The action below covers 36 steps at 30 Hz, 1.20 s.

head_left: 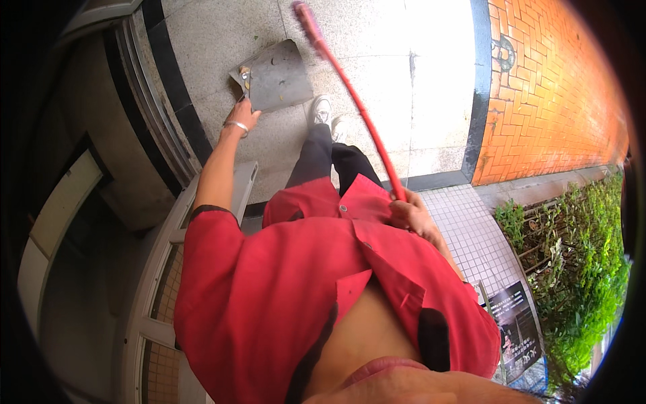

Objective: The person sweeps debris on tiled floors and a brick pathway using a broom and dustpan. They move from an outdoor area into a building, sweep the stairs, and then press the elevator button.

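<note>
My left hand, with a silver bangle on its wrist, grips the handle of a grey metal dustpan that hangs just above the pale stone floor. My right hand is closed around the red handle of a broom; the handle slants up and away to the pink bristle end near the top of the picture. My red shirt fills the lower middle, and my dark trousers and white shoes stand beside the dustpan.
A metal door track and dark threshold run along the left. An orange brick pavement lies at the right beyond a black border strip. Green shrubs and a dark poster board are at the lower right, on small white tiles.
</note>
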Available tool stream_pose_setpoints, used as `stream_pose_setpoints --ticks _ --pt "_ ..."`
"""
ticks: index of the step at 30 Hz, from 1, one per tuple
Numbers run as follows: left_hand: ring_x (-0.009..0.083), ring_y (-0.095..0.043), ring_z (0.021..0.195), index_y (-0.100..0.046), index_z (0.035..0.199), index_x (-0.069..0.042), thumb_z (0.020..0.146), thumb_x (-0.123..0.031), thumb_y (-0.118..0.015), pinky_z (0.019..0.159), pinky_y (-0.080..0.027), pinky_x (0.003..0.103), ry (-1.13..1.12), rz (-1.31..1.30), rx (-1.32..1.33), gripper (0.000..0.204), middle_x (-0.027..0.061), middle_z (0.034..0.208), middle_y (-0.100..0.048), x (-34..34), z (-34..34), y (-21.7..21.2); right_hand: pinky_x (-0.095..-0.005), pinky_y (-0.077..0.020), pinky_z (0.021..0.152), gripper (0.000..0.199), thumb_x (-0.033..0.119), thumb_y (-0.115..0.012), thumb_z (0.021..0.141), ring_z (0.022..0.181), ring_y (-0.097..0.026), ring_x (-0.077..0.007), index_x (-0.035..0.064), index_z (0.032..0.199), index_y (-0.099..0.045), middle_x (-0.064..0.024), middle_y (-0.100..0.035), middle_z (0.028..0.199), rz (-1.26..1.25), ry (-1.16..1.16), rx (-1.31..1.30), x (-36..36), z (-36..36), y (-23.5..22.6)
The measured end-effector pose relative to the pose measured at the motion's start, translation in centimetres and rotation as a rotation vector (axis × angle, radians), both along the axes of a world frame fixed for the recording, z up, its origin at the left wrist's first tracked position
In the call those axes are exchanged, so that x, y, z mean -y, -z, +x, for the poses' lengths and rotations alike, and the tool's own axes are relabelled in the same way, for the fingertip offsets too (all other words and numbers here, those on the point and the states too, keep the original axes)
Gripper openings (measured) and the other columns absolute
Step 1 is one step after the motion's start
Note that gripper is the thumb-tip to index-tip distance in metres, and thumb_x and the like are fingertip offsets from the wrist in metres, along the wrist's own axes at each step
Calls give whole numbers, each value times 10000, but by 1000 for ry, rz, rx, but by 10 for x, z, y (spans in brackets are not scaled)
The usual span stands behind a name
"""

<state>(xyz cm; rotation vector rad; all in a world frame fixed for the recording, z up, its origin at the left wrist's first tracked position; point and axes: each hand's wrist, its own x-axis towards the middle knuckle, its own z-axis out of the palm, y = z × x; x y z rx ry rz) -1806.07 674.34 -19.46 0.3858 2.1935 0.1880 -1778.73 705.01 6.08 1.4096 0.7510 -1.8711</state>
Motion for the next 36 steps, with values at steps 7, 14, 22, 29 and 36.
stream_pose_setpoints --ticks 7,14,22,29,36 --pt "422 -532 931 -496 978 54 753 -218 -633 783 -443 447 -191 13 -63 379 280 978 -557 49 43 6 -244 -281 298 80 1 -417 779 363 -353 -89 60 809 -373 -2 -359 503 95 -157 80 -18 12 30" --pt "373 -568 888 -545 941 27 719 -243 -662 758 -453 414 -465 22 -159 369 233 917 -594 88 68 27 -247 -293 324 32 58 -459 756 359 -360 -85 52 754 -428 3 -390 507 -199 -236 40 25 -42 32" --pt "324 -598 777 -598 801 0 677 -297 -679 696 -466 380 -791 -62 -244 332 173 785 -619 131 91 33 -326 -385 382 110 74 -487 742 426 -459 -177 7 807 -428 -78 -443 575 545 -1171 -473 21 -133 88" --pt "312 -612 726 -621 704 -17 691 -297 -663 650 -477 381 -1151 -11 -267 283 167 739 -626 110 116 59 -396 -430 507 129 77 -463 726 578 -547 -305 -26 802 -478 -178 -530 643 684 -1452 -917 65 -170 178" --pt "332 -603 761 -623 712 0 702 -329 -666 665 -476 405 -1412 -105 -110 332 182 760 -621 107 97 54 -221 -286 332 41 85 -482 750 392 -378 -71 47 752 -469 -1 -412 524 -177 -759 -157 22 -168 44"
